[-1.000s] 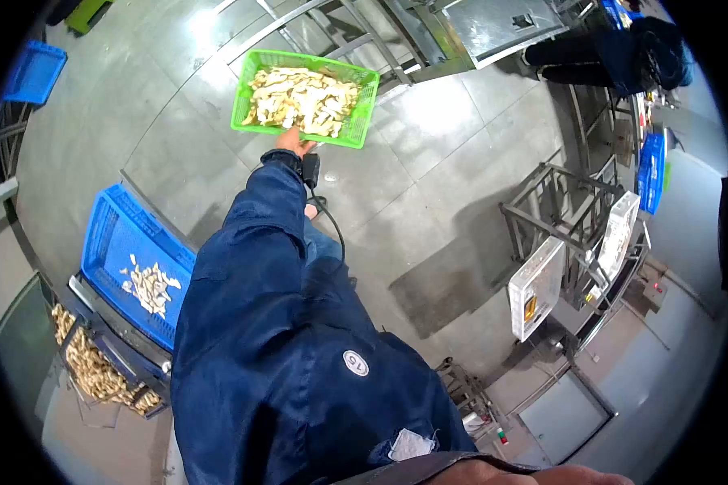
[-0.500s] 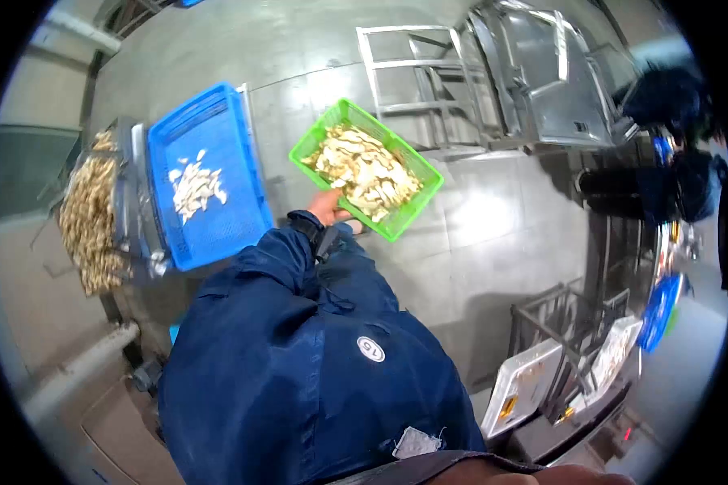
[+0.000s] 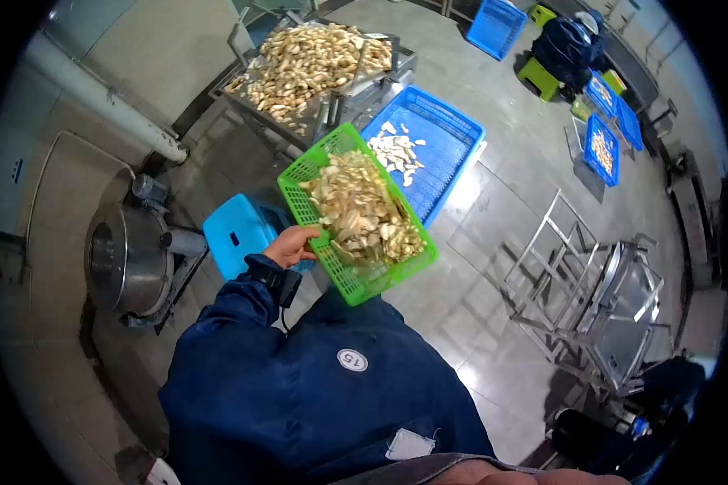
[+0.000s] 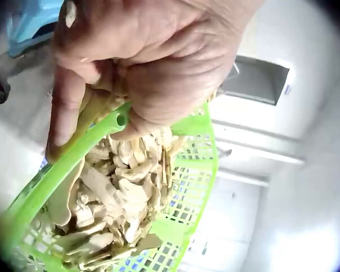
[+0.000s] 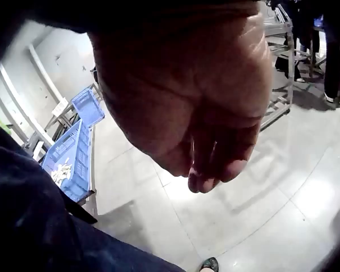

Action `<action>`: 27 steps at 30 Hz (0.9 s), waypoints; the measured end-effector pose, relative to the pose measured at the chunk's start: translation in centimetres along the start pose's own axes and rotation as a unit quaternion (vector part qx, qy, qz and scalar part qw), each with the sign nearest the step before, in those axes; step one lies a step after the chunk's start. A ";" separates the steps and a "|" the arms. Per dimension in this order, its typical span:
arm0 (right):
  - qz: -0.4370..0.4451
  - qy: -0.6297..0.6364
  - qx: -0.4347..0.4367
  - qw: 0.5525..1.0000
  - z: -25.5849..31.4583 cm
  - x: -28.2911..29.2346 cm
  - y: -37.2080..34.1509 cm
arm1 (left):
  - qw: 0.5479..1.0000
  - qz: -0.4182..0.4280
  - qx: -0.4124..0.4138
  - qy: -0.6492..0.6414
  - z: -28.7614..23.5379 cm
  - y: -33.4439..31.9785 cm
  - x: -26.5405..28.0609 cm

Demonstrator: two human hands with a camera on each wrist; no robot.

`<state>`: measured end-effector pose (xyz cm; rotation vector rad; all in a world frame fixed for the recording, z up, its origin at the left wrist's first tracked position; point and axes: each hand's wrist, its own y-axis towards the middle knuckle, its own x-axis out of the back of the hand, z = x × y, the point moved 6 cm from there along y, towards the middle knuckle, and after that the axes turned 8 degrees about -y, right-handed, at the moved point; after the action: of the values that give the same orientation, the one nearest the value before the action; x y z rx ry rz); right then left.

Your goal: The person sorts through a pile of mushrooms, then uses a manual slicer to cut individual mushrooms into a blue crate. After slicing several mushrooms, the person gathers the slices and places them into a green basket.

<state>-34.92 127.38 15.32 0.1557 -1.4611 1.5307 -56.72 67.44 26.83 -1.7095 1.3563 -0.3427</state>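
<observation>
My left hand (image 3: 293,246) grips the near rim of a green perforated basket (image 3: 350,284), which is tilted and filled with pale sliced pieces (image 3: 360,206). Up close in the left wrist view, the fingers and thumb of the left hand (image 4: 153,56) wrap over the green rim (image 4: 62,174), with slices (image 4: 130,195) lying below. Only the right wrist view has my right hand (image 5: 187,96); it hangs over the floor with loosely curled fingers and nothing held. Just beyond the basket is a blue crate (image 3: 445,153) with a few slices in it.
A metal table (image 3: 279,133) heaped with pale pieces stands behind the basket. At left are a light-blue stool (image 3: 239,234) and a round steel machine (image 3: 129,259). Metal frames (image 3: 554,275) stand at right. A person (image 3: 570,48) sits at the back among blue crates.
The head view has swung toward the heaped table and blue crate. The green basket, still gripped by my left hand, is nearer my body and looks larger, with its far end beside the blue crate.
</observation>
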 end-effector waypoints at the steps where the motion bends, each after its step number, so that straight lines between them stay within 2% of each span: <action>1: -0.013 0.008 0.019 1.000 -0.1 1.4 2.4 | 0.997 -0.015 -0.042 -0.064 0.2 -1.6 0.2; 3: -0.039 0.021 0.047 0.998 0.7 4.7 6.1 | 0.991 -0.060 -0.064 -0.101 1.4 -3.5 0.9; 4: -0.014 0.066 0.032 0.997 1.2 5.6 7.9 | 0.985 -0.088 -0.079 -0.125 1.7 -4.3 1.0; 5: -0.041 0.065 0.028 0.997 4.8 3.9 9.3 | 0.980 -0.058 -0.085 -0.173 3.3 0.9 7.3; 7: 0.031 0.029 0.040 0.998 6.9 4.6 13.2 | 0.961 -0.117 -0.113 -0.224 4.3 0.7 8.3; 8: 0.029 -0.012 0.095 0.995 8.1 4.4 15.4 | 0.958 -0.090 -0.119 -0.244 5.9 2.4 11.3; 9: 0.031 -0.055 0.137 0.989 10.3 0.2 16.1 | 0.944 -0.107 -0.127 -0.286 5.0 2.5 17.7; 10: 0.040 -0.093 0.185 0.978 10.7 -1.3 17.6 | 0.935 -0.116 -0.136 -0.307 4.5 2.0 19.8; 12: 0.137 0.034 0.170 0.975 13.7 -2.7 20.1 | 0.929 -0.111 -0.143 -0.323 3.6 0.3 22.6; 13: 0.087 -0.172 0.172 0.966 18.9 -1.5 19.7 | 0.908 -0.158 -0.146 -0.359 2.6 -0.4 23.6; 14: 0.069 -0.114 0.252 0.959 22.0 -1.8 20.8 | 0.886 -0.213 -0.147 -0.384 1.9 -0.5 24.9; 15: 0.133 -0.087 0.176 0.972 29.8 1.0 18.2 | 0.864 -0.267 -0.147 -0.400 0.9 -0.7 26.5; 16: 0.066 -0.087 0.229 0.967 32.0 1.0 19.2 | 0.850 -0.245 -0.163 -0.437 -0.2 -0.8 27.7; 17: 0.046 -0.088 0.276 0.956 34.7 1.2 20.7 | 0.834 -0.221 -0.177 -0.473 -1.3 -0.6 28.4; 18: 0.062 -0.071 0.240 0.966 40.0 3.1 19.2 | 0.829 -0.277 -0.203 -0.441 -3.3 -1.0 28.5; 19: 0.057 -0.050 0.277 0.958 42.1 3.5 20.1 | 0.822 -0.220 -0.247 -0.464 -4.6 -1.0 28.9; 20: 0.058 -0.044 0.290 0.954 44.0 3.7 21.4 | 0.796 -0.236 -0.262 -0.492 -6.4 -1.5 28.2; 21: 0.056 -0.048 0.278 0.958 48.4 5.4 20.1 | 0.765 -0.255 -0.281 -0.521 -7.8 -2.3 27.6; 22: 0.051 -0.005 0.301 0.952 52.2 6.7 19.8 | 0.753 -0.236 -0.335 -0.515 -6.6 -1.5 30.6; 23: 0.050 0.040 0.325 0.944 55.0 7.5 19.5 | 0.758 -0.240 -0.338 -0.504 -5.5 -1.0 31.6; 25: 0.052 0.153 0.379 0.911 60.3 8.5 20.1 | 0.761 -0.241 -0.368 -0.476 -6.9 -0.7 33.4; 27: 0.034 0.187 0.424 0.886 65.2 9.9 19.3 | 0.675 -0.347 -0.320 -0.567 -7.5 -1.3 32.7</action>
<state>-86.39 83.09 26.12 0.3045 -0.4275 2.0371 -49.28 35.07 22.13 -2.2832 -0.2075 0.8250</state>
